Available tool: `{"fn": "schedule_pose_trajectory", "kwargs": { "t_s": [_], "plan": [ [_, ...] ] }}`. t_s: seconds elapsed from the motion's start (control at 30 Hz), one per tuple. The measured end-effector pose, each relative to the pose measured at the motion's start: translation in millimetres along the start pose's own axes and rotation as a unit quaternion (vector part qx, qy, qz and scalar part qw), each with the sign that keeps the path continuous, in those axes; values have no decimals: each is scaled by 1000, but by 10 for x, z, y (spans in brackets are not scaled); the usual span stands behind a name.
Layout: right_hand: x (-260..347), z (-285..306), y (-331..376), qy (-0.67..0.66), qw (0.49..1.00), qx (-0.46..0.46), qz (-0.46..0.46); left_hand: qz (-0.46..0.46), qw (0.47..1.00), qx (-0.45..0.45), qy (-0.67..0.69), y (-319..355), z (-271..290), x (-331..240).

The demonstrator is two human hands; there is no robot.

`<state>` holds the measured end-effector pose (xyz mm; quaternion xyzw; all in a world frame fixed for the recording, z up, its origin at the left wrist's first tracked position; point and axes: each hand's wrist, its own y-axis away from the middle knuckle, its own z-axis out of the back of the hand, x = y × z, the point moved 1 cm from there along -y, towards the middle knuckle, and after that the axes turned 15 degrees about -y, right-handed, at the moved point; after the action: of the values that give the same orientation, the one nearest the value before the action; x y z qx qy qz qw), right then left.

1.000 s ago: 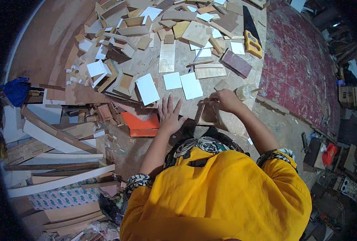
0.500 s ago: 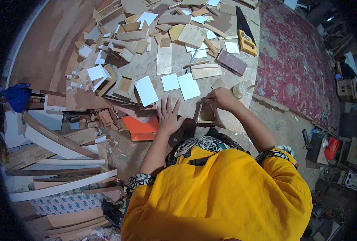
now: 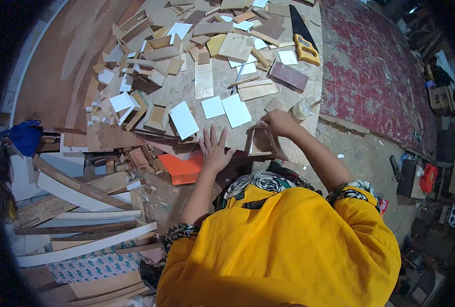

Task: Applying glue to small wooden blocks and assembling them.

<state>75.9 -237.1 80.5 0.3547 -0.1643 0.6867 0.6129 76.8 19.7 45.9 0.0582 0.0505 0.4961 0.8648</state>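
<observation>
My left hand (image 3: 215, 150) lies flat at the table's near edge, fingers spread, just below a white rectangular tile (image 3: 184, 121). My right hand (image 3: 280, 123) is closed at the upper right corner of a small open wooden box frame (image 3: 261, 153); what its fingers pinch is hidden. That frame sits at the near edge of the table, right of my left hand. A clear jar (image 3: 302, 110) with a stick in it stands just beyond my right hand. Two more white tiles, a squarish one (image 3: 213, 107) and a larger one (image 3: 236, 111), lie ahead between my hands.
A handsaw with a yellow handle (image 3: 307, 49) lies at the far right of the table. Many wooden offcuts and small wooden boxes (image 3: 162, 48) are heaped at the far left. A brown block (image 3: 288, 77) lies nearer. Stacked boards (image 3: 87, 245) and an orange sheet (image 3: 182, 169) are at my left.
The whole view has turned slightly. My hands stay nearly where they were, the left one flat and the right one closed at the box frame.
</observation>
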Motion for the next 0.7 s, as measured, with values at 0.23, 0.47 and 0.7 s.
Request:
{"fn": "schedule_pose_trajectory", "kwargs": {
  "t_s": [0.23,0.47,0.7],
  "plan": [
    [-209,9,103,-182,982,-52,-18,-41,996,56,62,24,228,-221],
    [-318,-38,144,-231,971,-47,31,-119,986,57,105,-101,422,-418],
    [-345,-69,90,-196,980,-22,6,-147,985,75,43,-261,444,-512]
  ]
}}
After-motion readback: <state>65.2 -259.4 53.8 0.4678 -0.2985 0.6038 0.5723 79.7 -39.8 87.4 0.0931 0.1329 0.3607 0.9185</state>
